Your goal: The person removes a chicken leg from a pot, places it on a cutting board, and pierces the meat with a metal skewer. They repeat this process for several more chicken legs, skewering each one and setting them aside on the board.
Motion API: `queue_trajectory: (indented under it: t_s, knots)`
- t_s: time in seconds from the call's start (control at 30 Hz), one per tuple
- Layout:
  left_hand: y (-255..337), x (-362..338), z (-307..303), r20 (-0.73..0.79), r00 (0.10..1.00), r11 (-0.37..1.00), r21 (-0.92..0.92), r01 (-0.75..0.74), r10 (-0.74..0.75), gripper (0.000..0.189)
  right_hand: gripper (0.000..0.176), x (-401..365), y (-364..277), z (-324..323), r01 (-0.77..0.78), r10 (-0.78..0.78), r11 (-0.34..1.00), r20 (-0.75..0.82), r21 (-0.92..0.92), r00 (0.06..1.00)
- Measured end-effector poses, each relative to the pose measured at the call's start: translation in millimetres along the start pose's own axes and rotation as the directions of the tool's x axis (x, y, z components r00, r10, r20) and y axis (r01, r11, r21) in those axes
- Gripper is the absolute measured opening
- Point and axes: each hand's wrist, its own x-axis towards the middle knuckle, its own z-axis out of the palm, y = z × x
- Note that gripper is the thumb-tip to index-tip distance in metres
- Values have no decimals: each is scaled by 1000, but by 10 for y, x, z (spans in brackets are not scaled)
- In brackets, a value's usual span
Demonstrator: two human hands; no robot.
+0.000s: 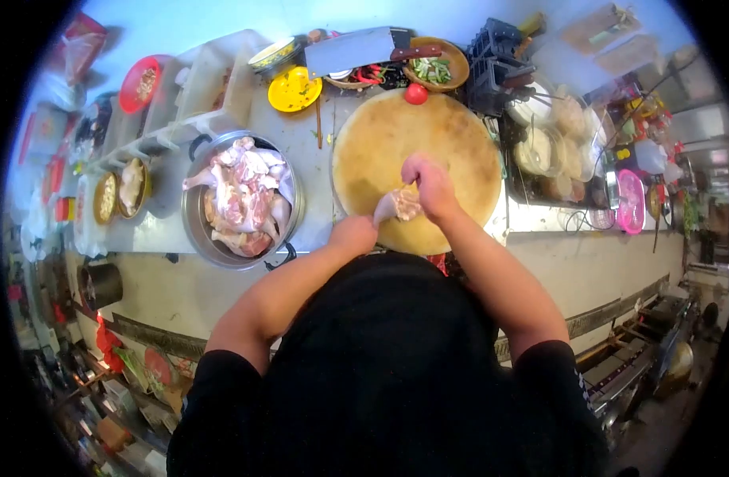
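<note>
Head view, sole frame. Shows one pale raw chicken piece [398,205] lying on the near part of a round tan wooden chopping board [416,143], set between both hands.

Grip. Finds the right hand [430,187] with fingers curled down over the far, thicker end of the raw chicken piece, clamped on it and pressing it to the wood. Finds the left hand [353,235] balled at the near rim of the chopping board, against or just beside the tapered pale end of the same piece. Hides the left fingers from the camera, so cannot tell whether closed on the meat or only resting by it.

Progress, as a judgement. Places a large round steel basin [221,254] just left of the chopping board, heaped with pink raw chicken pieces [241,195]. Cannot tell whether these count as finished or waiting. Leaves the rest of the board bare, with no cut portions visible. Sets a broad steel cleaver with a dark wooden handle [352,52] beyond the far edge of the board, well apart from both hands and untouched. Suggests hand work on a single piece, with much meat present and no chopping in hand.

Surroundings. Rests a small red tomato [415,94] at the far rim of the board.
</note>
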Motion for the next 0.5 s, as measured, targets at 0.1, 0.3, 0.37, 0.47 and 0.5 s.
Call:
queue_trajectory:
  t_s: [0.1,0.3,0.37,0.47,0.5]
  knots:
    - [82,0,-16,-33,999,1000,2,1,-1,37,28,-99,67,-42,35,-35,999,-12,-16,999]
    - [73,27,-35,20,999,999,13,38,-38,35,28,-97,-21,-131,-17,15,997,-27,-70,1000]
    - [131,24,-83,86,996,997,75,-27,20,33,27,-234,159,-157,13,-14,1000,-40,-13,999]
    - [158,-27,-123,74,997,999,49,23,-27,32,26,-190,-15,-160,-41,52,994,-105,99,993]
    - [121,-20,-81,82,996,998,51,28,-32,32,26,-169,-85,-152,-95,130,968,-141,231,981]
